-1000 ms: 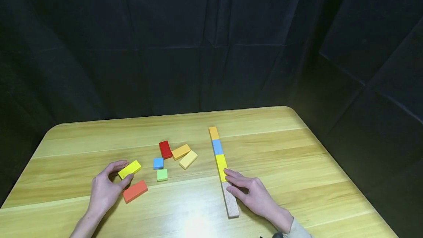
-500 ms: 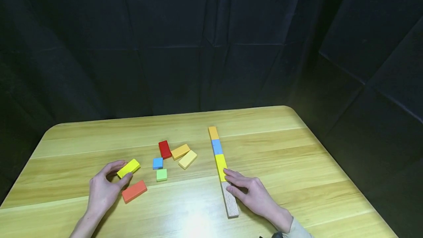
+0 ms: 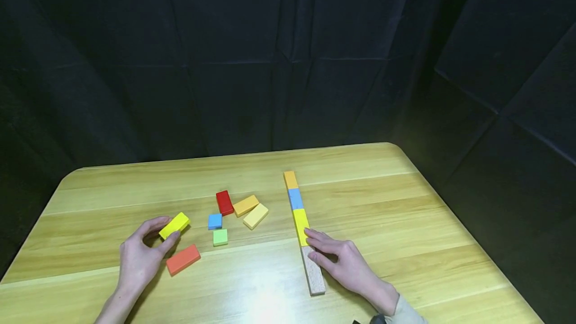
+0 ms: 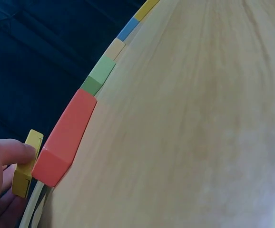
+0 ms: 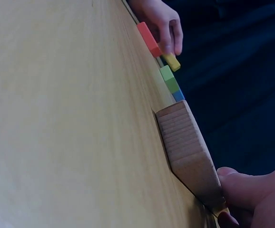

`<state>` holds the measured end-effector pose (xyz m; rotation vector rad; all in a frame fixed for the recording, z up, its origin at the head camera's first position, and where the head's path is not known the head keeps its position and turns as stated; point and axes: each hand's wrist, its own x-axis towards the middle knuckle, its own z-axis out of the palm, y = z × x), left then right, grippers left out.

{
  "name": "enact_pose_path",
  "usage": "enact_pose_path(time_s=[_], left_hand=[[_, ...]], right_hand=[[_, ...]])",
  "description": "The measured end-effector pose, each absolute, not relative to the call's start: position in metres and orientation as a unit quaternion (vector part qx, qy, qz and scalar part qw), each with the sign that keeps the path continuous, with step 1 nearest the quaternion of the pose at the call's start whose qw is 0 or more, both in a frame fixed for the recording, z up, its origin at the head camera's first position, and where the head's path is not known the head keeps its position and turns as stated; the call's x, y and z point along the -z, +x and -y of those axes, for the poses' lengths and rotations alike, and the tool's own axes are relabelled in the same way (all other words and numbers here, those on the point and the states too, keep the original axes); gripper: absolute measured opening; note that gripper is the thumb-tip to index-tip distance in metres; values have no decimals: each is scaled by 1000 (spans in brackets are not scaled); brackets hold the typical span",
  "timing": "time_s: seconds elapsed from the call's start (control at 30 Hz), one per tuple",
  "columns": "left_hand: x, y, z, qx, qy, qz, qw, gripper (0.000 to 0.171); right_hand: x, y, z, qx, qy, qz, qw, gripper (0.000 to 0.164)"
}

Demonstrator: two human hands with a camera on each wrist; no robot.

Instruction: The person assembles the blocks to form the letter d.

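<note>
My left hand (image 3: pixel 140 259) pinches a yellow block (image 3: pixel 174 225) between thumb and fingers, tilted and close over the table at the left. Just in front of it lies a coral-red block (image 3: pixel 183 260), which also shows large in the left wrist view. On the right, my right hand (image 3: pixel 348 266) rests its fingertips on the near end of another yellow block (image 3: pixel 300 223) and its thumb on a speckled wooden block (image 3: pixel 313 276). These two form the near part of a straight row, continued by a blue block (image 3: pixel 295 199) and an orange block (image 3: pixel 290 180).
Between the hands lie several loose blocks: dark red (image 3: pixel 224 203), light orange (image 3: pixel 245 206), cream (image 3: pixel 256 216), blue (image 3: pixel 215 221) and green (image 3: pixel 220 237). The wooden table (image 3: pixel 382 189) has rounded far corners. A dark curtain (image 3: pixel 225 64) hangs behind it.
The yellow block in my left hand has risen slightly and tipped, its far end higher. My right hand and the row of blocks keep their places.
</note>
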<state>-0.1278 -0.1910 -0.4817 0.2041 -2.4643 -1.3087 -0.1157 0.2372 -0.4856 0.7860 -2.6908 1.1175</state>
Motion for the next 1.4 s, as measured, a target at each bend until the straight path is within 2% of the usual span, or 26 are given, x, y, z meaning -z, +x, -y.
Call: enact_pose_path(time_s=[0.6, 0.87, 1.0, 1.4], left_hand=[[477, -126, 175, 471, 35, 854, 218, 37], [463, -120, 138, 496, -18, 850, 177, 37], [459, -116, 120, 498, -49, 849, 172, 38], [456, -116, 88, 489, -50, 859, 145, 36]], right_hand=[[486, -115, -240, -353, 275, 891, 78, 36], [486, -115, -241, -361, 271, 890, 70, 36], [486, -115, -240, -367, 271, 887, 67, 35], [485, -115, -238, -366, 265, 890, 66, 36]])
